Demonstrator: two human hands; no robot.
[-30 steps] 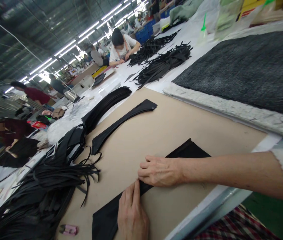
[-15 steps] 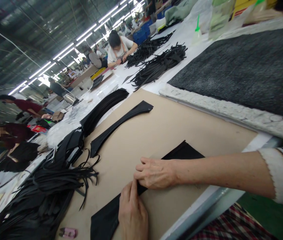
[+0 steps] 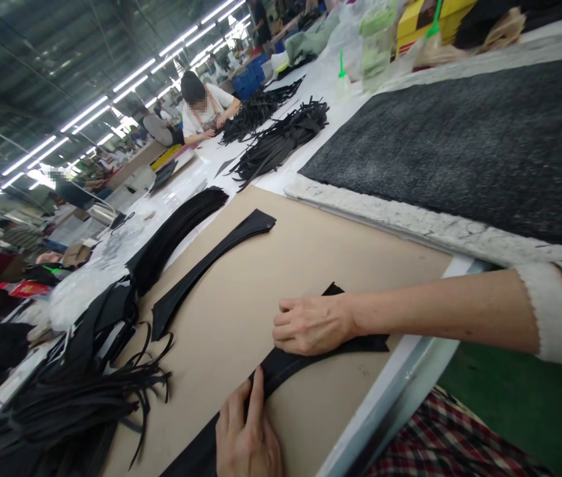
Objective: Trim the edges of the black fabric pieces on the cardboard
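A black curved piece [image 3: 281, 372], leather-like and wider toward its ends, lies across the tan board [image 3: 300, 255] before me. My right hand [image 3: 313, 324] is closed over its upper stretch, fingers curled on the edge; the palm side is hidden. Lower down, my left hand [image 3: 248, 427] grips the same piece, index finger pressed along it and the other fingers bent over its edge. Farther up the board rests a second curved black piece [image 3: 206, 271]. A stack of similar pieces [image 3: 179, 235] sits at the board's left edge.
Thin black strips [image 3: 77, 384] are heaped at left, partly over the board. Black strip bundles [image 3: 285, 139] lie farther off. A dark textured slab [image 3: 459, 146] stands at right, near a green-tipped bottle [image 3: 343, 83] and a yellow box [image 3: 412, 26]. A co-worker [image 3: 206, 106] bends over the table.
My right hand has shifted up along the curved piece, and more of the piece shows between my hands. My left hand has slid slightly left and down. The view has swung right.
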